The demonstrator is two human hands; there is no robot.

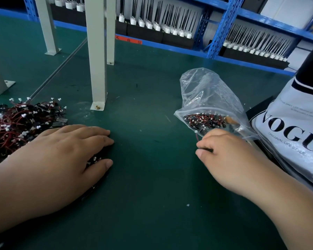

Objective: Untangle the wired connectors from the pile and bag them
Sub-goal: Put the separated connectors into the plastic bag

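Note:
A tangled pile of red and black wired connectors (20,123) with small white plugs lies at the left of the green mat. My left hand (67,150) lies flat beside it, fingers straight, covering a few connectors whose white plugs show under the thumb. A clear plastic bag (208,98) stands at the right, with several connectors (204,120) in its lower part. My right hand (222,150) is at the bag's mouth and pinches a red-wired connector (197,135) with a white plug.
Grey metal posts (98,69) bolted to the green mat (148,177) stand behind the pile. A white printed bag (294,134) lies at the right edge. Blue shelving (222,27) with rows of black-tipped white parts lines the back.

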